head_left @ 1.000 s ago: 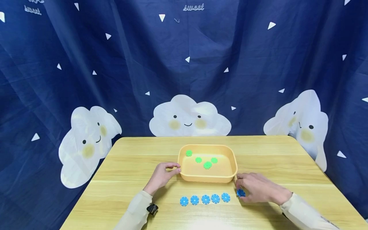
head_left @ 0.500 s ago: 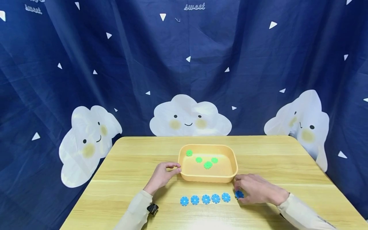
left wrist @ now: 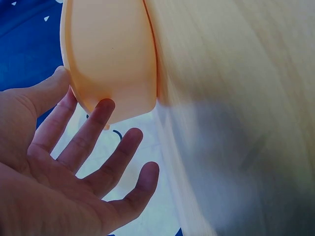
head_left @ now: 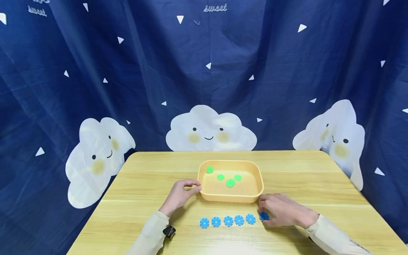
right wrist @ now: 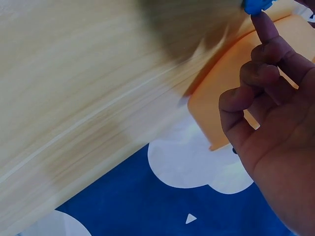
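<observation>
My left hand [head_left: 179,195] pinches the left rim of a light-orange plastic tray [head_left: 227,198] between thumb and forefinger. The other fingers [left wrist: 130,142] spread away from the tray's wall in the left wrist view. At the row's right end, my right hand [head_left: 284,210] holds a blue snowflake-shaped disc [head_left: 264,216] with thumb and fingertip, low over the table or on it. In the right wrist view only part of that blue disc [right wrist: 256,6] shows, at the top edge. Several similar blue discs [head_left: 228,221] lie in a row to its left, in front of the tray.
Several green snowflake discs [head_left: 231,183] lie scattered inside the tray, two of them apparently overlapping. Everything stands on a wood-grain table [head_left: 146,170]. A dark blue curtain [head_left: 143,71] with white clouds hangs behind the table's far edge.
My right hand has slid slightly left and nearer with the blue disc, toward the end of the row. The left hand and the tray have stayed in place.
</observation>
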Demonstrator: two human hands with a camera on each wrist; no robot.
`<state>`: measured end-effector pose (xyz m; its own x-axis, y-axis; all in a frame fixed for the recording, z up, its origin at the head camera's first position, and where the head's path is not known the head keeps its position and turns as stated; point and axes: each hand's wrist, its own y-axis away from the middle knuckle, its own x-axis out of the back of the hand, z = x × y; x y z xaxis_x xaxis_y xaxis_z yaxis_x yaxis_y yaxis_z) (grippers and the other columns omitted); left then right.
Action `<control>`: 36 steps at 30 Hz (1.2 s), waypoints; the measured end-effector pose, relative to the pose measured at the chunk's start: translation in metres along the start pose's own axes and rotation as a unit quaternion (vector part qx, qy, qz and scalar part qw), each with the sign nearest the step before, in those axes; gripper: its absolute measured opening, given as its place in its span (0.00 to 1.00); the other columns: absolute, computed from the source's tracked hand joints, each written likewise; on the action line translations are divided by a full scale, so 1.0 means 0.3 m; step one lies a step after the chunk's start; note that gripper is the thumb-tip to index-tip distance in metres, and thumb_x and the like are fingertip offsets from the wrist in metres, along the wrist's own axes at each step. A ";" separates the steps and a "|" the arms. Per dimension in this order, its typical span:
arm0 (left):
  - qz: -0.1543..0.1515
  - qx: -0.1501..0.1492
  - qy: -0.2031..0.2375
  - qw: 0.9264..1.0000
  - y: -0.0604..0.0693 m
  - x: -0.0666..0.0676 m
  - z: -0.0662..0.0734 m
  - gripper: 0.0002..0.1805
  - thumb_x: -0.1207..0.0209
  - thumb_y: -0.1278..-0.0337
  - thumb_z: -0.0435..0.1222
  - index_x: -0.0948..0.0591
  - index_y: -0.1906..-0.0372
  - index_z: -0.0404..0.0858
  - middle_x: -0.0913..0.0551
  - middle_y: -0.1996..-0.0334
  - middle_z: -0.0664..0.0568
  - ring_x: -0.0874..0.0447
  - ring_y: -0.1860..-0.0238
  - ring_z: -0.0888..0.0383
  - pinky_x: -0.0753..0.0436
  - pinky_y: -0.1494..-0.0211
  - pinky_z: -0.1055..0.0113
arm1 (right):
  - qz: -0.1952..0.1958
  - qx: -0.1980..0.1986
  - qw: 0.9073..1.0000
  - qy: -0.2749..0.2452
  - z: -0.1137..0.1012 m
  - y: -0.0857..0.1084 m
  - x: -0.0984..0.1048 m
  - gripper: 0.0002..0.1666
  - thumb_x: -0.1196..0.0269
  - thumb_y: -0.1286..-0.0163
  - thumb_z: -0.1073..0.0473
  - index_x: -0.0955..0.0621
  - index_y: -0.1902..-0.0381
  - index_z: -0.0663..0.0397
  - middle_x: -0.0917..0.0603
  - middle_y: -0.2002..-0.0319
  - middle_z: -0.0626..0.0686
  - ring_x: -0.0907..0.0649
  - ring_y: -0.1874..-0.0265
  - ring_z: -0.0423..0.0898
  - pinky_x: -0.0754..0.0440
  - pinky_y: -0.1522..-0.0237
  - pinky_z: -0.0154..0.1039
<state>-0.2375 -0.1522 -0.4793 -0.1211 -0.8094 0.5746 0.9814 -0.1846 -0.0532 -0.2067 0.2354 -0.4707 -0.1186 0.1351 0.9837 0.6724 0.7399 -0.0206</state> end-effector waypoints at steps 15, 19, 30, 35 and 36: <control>0.004 -0.005 0.004 1.000 -0.003 0.001 -0.005 0.12 0.33 0.34 0.46 0.11 0.53 0.44 0.13 0.45 0.48 0.20 0.39 0.42 0.24 0.38 0.39 | -0.002 -0.008 1.000 0.004 -0.002 -0.009 -0.006 0.12 0.24 0.45 0.46 0.17 0.68 0.38 0.23 0.63 0.35 0.29 0.69 0.31 0.22 0.65 0.38; 0.003 -0.007 0.003 1.000 -0.002 0.001 -0.006 0.13 0.33 0.34 0.46 0.11 0.53 0.44 0.13 0.45 0.49 0.19 0.39 0.42 0.23 0.39 0.39 | -0.003 -0.009 1.000 0.001 -0.003 -0.010 -0.008 0.12 0.24 0.45 0.46 0.16 0.66 0.39 0.21 0.62 0.36 0.28 0.68 0.31 0.21 0.65 0.38; 0.006 -0.004 -0.003 1.000 -0.004 0.002 -0.008 0.12 0.34 0.34 0.47 0.11 0.53 0.45 0.13 0.44 0.48 0.19 0.39 0.42 0.23 0.39 0.40 | 0.001 -0.009 1.000 -0.003 -0.002 -0.011 -0.010 0.14 0.25 0.43 0.43 0.14 0.64 0.41 0.21 0.62 0.36 0.26 0.67 0.31 0.20 0.64 0.38; 0.007 -0.007 -0.004 1.000 -0.004 -0.001 -0.004 0.12 0.34 0.34 0.45 0.11 0.53 0.45 0.13 0.45 0.49 0.19 0.39 0.43 0.23 0.38 0.40 | 0.008 -0.006 1.000 -0.009 0.001 -0.003 -0.009 0.16 0.26 0.41 0.40 0.14 0.62 0.40 0.20 0.61 0.36 0.23 0.65 0.32 0.18 0.62 0.39; 0.007 -0.007 -0.004 1.000 -0.003 -0.001 -0.004 0.11 0.34 0.34 0.45 0.11 0.53 0.45 0.13 0.45 0.49 0.19 0.39 0.43 0.24 0.38 0.39 | 0.013 -0.006 1.000 -0.013 0.002 0.000 -0.009 0.16 0.27 0.40 0.39 0.14 0.62 0.39 0.20 0.61 0.35 0.23 0.64 0.32 0.18 0.62 0.40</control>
<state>-0.2385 -0.1523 -0.4803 -0.1058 -0.8081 0.5795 0.9807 -0.1813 -0.0737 -0.2068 0.2357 -0.4734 -0.1208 0.1715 0.9777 0.6835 0.7286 -0.0433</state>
